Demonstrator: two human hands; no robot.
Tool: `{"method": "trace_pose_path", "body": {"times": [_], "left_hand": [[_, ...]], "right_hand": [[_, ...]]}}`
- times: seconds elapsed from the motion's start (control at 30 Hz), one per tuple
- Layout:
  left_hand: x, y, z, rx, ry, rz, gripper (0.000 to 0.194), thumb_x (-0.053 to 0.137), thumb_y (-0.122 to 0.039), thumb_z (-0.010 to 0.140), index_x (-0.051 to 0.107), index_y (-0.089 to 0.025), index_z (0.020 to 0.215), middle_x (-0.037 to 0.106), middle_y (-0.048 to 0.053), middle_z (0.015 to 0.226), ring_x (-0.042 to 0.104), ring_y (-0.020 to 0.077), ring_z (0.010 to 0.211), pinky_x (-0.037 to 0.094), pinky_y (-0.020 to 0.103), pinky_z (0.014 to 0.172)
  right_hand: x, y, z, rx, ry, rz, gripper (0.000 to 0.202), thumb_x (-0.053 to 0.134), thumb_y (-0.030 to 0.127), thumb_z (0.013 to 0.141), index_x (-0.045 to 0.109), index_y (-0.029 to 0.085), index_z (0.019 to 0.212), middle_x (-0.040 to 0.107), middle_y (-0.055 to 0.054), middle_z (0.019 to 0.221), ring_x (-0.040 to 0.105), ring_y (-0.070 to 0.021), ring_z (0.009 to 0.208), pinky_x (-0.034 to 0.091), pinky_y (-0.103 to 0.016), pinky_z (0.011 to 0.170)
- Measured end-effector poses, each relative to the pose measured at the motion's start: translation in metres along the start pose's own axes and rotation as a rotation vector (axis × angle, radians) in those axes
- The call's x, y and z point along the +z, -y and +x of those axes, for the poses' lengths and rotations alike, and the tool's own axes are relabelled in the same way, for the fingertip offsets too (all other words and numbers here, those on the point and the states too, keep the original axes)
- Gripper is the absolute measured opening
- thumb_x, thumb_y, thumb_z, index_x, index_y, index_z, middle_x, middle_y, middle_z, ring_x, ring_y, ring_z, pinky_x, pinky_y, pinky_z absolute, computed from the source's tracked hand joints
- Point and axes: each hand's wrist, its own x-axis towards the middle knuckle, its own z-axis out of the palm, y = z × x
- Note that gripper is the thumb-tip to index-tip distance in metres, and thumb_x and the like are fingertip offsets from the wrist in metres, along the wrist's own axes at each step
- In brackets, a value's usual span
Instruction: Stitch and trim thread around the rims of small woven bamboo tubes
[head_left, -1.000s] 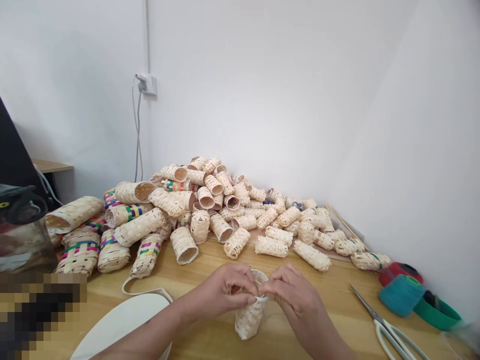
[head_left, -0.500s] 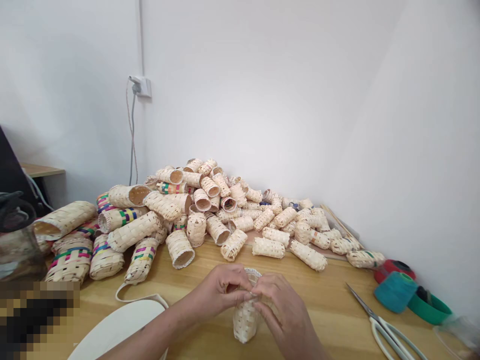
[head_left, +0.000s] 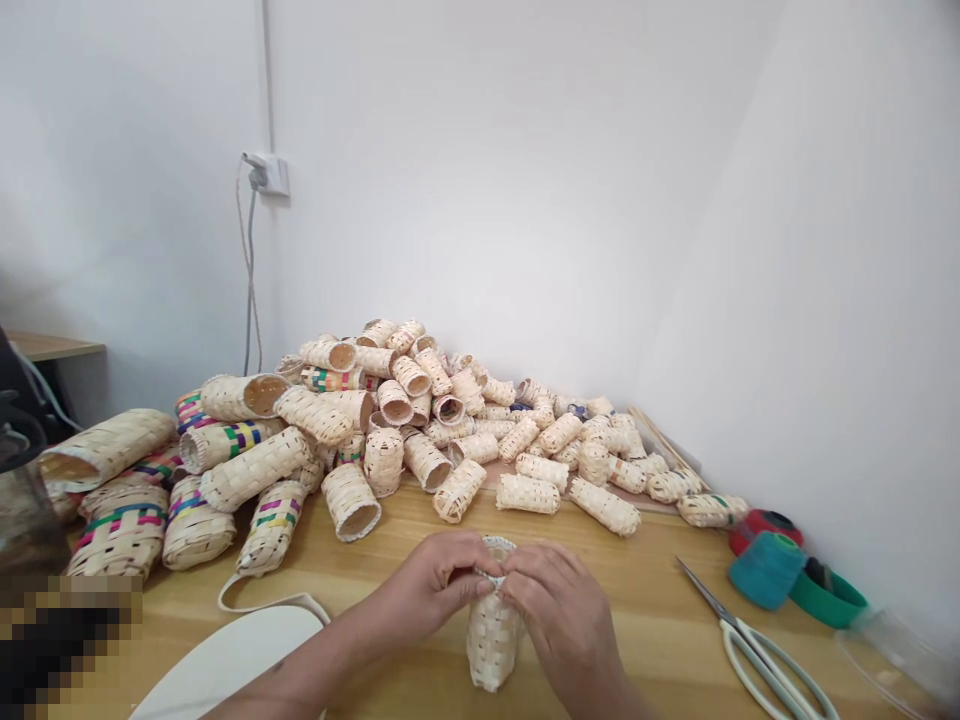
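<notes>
A small woven basket [head_left: 493, 640] of pale strips stands upright near the table's front edge, its open rim at the top. My left hand [head_left: 442, 585] pinches the rim from the left, thumb at the front and fingers over the edge. From the right, my right hand [head_left: 559, 610] grips the same rim, its fingertips close to those of the left. What lies between the fingertips is too small to make out.
A heap of woven baskets [head_left: 382, 462] lies along the wall. On the right are scissors [head_left: 739, 625], teal thread [head_left: 766, 570], red thread [head_left: 761, 530] and a green ring [head_left: 829, 600]. A white round piece [head_left: 225, 655] with a strap is at front left.
The view has shifted slightly, so the surroundings sit further left. The fingers of my right hand have closed in nearer the rim, and more of the basket's front shows.
</notes>
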Motion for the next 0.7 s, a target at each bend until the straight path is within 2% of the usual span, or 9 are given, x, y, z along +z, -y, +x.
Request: {"method": "trace_pose_path", "body": {"times": [0.13, 0.2, 0.27, 0.37, 0.43, 0.5, 0.57, 0.63, 0.7], "left_hand": [[0.002, 0.002, 0.0, -0.059, -0.076, 0.078, 0.02, 0.056, -0.031, 0.085, 0.068, -0.015, 0.083, 0.066, 0.005, 0.075, 0.057, 0.0157, 0.07, 0.04, 0.024, 0.065], [-0.001, 0.005, 0.001, -0.092, -0.152, 0.119, 0.017, 0.057, -0.027, 0.084, 0.068, -0.015, 0.082, 0.067, 0.005, 0.076, 0.057, 0.016, 0.07, 0.04, 0.024, 0.065], [-0.005, 0.008, 0.002, -0.113, -0.226, 0.15, 0.016, 0.057, -0.026, 0.084, 0.067, -0.015, 0.081, 0.067, 0.005, 0.076, 0.057, 0.0164, 0.07, 0.04, 0.024, 0.065], [-0.01, 0.013, 0.003, -0.138, -0.312, 0.195, 0.016, 0.057, -0.026, 0.083, 0.067, -0.015, 0.079, 0.066, 0.005, 0.075, 0.055, 0.0161, 0.068, 0.039, 0.024, 0.062], [-0.011, 0.018, 0.002, -0.161, -0.352, 0.217, 0.016, 0.058, -0.027, 0.082, 0.067, -0.015, 0.078, 0.065, 0.005, 0.074, 0.054, 0.0154, 0.066, 0.038, 0.023, 0.06], [-0.011, 0.022, 0.002, -0.176, -0.378, 0.225, 0.017, 0.059, -0.028, 0.082, 0.068, -0.015, 0.078, 0.065, 0.004, 0.074, 0.053, 0.0148, 0.065, 0.037, 0.022, 0.059], [-0.011, 0.025, 0.001, -0.183, -0.399, 0.229, 0.017, 0.059, -0.029, 0.081, 0.068, -0.015, 0.078, 0.064, 0.004, 0.073, 0.051, 0.014, 0.063, 0.037, 0.022, 0.057], [-0.011, 0.025, 0.001, -0.192, -0.416, 0.242, 0.018, 0.059, -0.029, 0.081, 0.068, -0.014, 0.078, 0.062, 0.003, 0.07, 0.049, 0.0131, 0.06, 0.035, 0.022, 0.055], [-0.012, 0.024, 0.002, -0.192, -0.429, 0.263, 0.019, 0.058, -0.03, 0.081, 0.068, -0.014, 0.077, 0.06, 0.002, 0.067, 0.046, 0.0122, 0.058, 0.033, 0.021, 0.053]], "right_hand": [[-0.01, 0.003, 0.001, 0.0, -0.135, 0.005, 0.021, 0.044, 0.014, 0.092, 0.059, 0.025, 0.082, 0.067, -0.001, 0.087, 0.061, -0.0174, 0.09, 0.039, -0.044, 0.094], [-0.017, 0.004, 0.002, 0.039, -0.167, 0.177, 0.02, 0.043, 0.017, 0.094, 0.056, 0.024, 0.08, 0.067, 0.0, 0.084, 0.063, -0.0168, 0.087, 0.04, -0.045, 0.095], [-0.022, 0.001, 0.001, 0.18, -0.188, 0.463, 0.015, 0.042, 0.024, 0.096, 0.051, 0.024, 0.083, 0.067, 0.0, 0.077, 0.065, -0.0164, 0.076, 0.045, -0.046, 0.091], [-0.029, -0.012, -0.002, 0.484, -0.275, 0.881, 0.014, 0.042, 0.033, 0.096, 0.044, 0.024, 0.085, 0.057, 0.005, 0.061, 0.058, -0.0126, 0.051, 0.055, -0.034, 0.063], [-0.038, -0.027, -0.003, 0.624, -0.373, 1.003, 0.015, 0.046, 0.035, 0.094, 0.045, 0.024, 0.084, 0.05, 0.007, 0.058, 0.049, -0.009, 0.042, 0.045, -0.021, 0.042], [-0.053, -0.044, -0.002, 0.693, -0.521, 0.988, 0.014, 0.053, 0.034, 0.091, 0.047, 0.023, 0.084, 0.048, 0.006, 0.058, 0.041, -0.0067, 0.041, 0.033, -0.015, 0.036], [-0.072, -0.059, -0.002, 0.694, -0.734, 0.855, 0.014, 0.062, 0.03, 0.085, 0.05, 0.023, 0.084, 0.048, 0.006, 0.058, 0.038, -0.0069, 0.044, 0.028, -0.017, 0.037], [-0.091, -0.073, -0.004, 0.696, -0.924, 0.638, 0.016, 0.068, 0.026, 0.08, 0.052, 0.023, 0.083, 0.05, 0.004, 0.06, 0.042, -0.0083, 0.048, 0.029, -0.022, 0.041], [-0.109, -0.086, -0.01, 0.763, -1.017, 0.397, 0.014, 0.068, 0.025, 0.08, 0.054, 0.024, 0.081, 0.052, 0.002, 0.064, 0.047, -0.0106, 0.053, 0.033, -0.029, 0.047]]}}
